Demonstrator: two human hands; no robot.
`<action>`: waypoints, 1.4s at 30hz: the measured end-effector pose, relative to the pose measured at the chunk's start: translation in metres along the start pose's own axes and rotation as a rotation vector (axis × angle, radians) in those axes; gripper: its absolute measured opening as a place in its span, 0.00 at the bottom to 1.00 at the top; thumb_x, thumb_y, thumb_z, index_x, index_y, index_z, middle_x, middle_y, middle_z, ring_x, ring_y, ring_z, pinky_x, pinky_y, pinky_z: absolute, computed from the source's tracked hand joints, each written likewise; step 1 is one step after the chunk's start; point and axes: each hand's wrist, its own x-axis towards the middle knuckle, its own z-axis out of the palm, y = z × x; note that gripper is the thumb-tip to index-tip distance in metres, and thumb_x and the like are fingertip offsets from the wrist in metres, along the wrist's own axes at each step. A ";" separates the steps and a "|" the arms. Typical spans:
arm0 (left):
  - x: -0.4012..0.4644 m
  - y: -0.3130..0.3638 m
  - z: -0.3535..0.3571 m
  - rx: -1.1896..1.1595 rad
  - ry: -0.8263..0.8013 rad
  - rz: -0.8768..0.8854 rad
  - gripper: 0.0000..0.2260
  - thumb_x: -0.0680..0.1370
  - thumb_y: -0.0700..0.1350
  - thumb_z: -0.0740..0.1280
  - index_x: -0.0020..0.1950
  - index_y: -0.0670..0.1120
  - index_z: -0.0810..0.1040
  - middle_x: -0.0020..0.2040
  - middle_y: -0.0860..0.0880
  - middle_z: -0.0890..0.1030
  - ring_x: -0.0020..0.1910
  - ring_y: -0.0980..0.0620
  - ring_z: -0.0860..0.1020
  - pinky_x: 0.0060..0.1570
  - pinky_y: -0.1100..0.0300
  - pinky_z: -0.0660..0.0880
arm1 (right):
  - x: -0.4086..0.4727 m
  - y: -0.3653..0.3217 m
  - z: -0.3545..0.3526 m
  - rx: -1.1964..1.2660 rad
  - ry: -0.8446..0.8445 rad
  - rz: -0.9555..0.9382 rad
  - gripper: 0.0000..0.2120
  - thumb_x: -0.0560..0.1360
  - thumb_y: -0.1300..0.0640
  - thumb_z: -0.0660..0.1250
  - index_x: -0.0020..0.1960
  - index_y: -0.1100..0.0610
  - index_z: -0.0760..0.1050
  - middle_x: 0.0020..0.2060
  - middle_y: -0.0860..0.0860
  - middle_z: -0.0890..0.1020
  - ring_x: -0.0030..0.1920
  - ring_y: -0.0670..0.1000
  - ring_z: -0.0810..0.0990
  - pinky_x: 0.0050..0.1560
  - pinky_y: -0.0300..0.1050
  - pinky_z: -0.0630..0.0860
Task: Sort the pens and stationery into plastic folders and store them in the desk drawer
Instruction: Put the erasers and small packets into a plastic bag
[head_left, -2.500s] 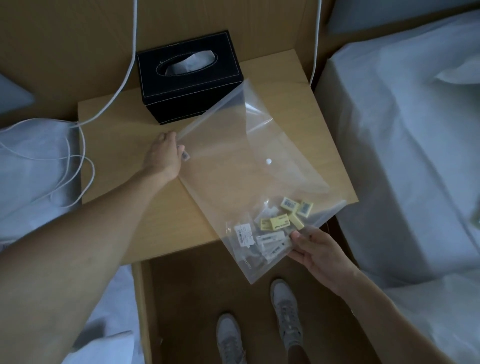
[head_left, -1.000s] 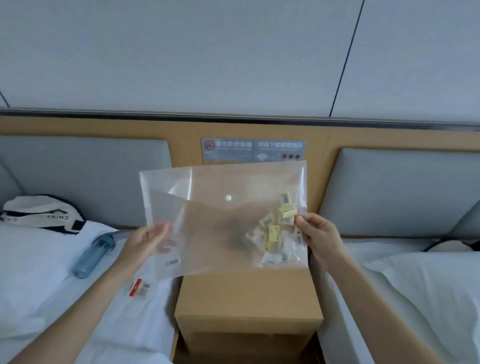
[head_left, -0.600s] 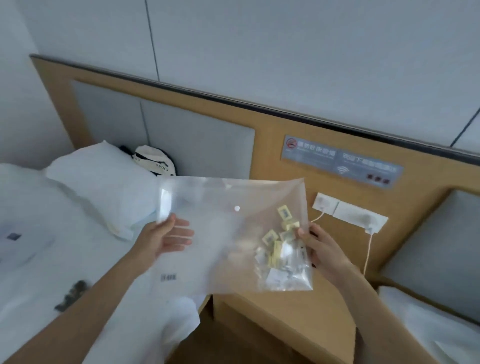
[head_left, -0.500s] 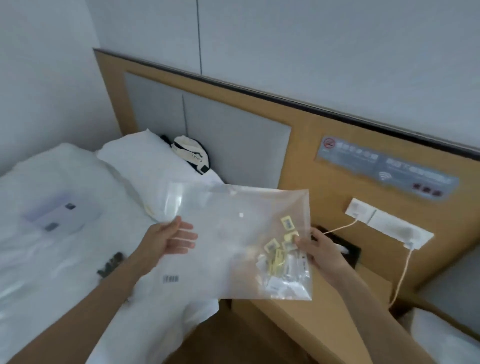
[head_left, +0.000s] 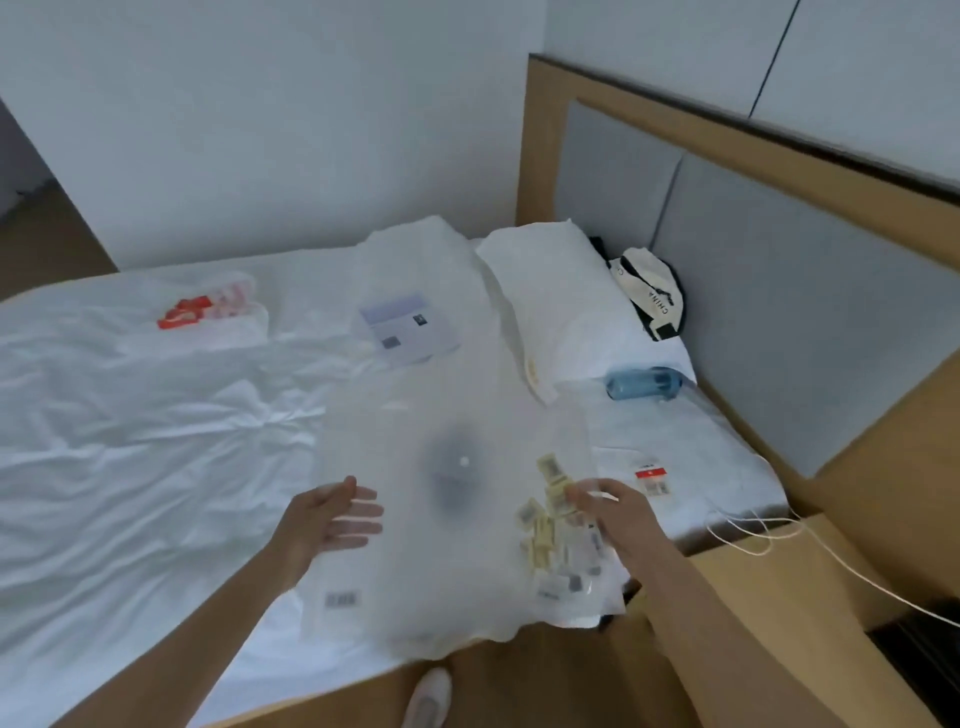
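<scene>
While the right hand (head_left: 615, 512) pinches the edge of a clear, floppy plastic folder (head_left: 452, 509) with a white snap button, the left hand (head_left: 332, 517) lies flat-fingered behind its other side, and the folder hangs over the bed's near corner with small yellow and white packets (head_left: 553, 530), too blurred to count, bunched in its right half. Beyond it on the rumpled white sheet (head_left: 130, 415) lie one pale rectangular card (head_left: 408, 327), one red-printed plastic bag (head_left: 208, 312), one blue translucent bottle (head_left: 644, 383) and two puffy pillows (head_left: 561, 291).
</scene>
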 end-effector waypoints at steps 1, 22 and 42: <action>0.009 -0.004 -0.008 -0.010 0.030 -0.012 0.15 0.80 0.48 0.61 0.53 0.37 0.79 0.47 0.39 0.84 0.44 0.40 0.83 0.37 0.57 0.80 | 0.012 0.001 0.011 0.005 -0.008 0.021 0.12 0.67 0.58 0.76 0.48 0.60 0.80 0.44 0.58 0.85 0.45 0.60 0.83 0.54 0.57 0.76; 0.260 -0.077 -0.103 -0.080 0.327 -0.203 0.02 0.76 0.34 0.67 0.49 0.37 0.77 0.45 0.38 0.82 0.41 0.44 0.83 0.37 0.60 0.81 | 0.261 0.055 0.141 -0.084 0.043 0.204 0.12 0.71 0.63 0.72 0.54 0.57 0.78 0.43 0.56 0.84 0.40 0.50 0.81 0.32 0.33 0.73; 0.285 -0.091 -0.101 0.385 0.300 -0.153 0.26 0.76 0.39 0.69 0.71 0.44 0.63 0.62 0.41 0.75 0.55 0.44 0.76 0.53 0.52 0.72 | 0.262 0.070 0.151 -0.323 0.254 0.073 0.17 0.73 0.62 0.70 0.60 0.55 0.74 0.48 0.53 0.79 0.49 0.51 0.78 0.51 0.42 0.72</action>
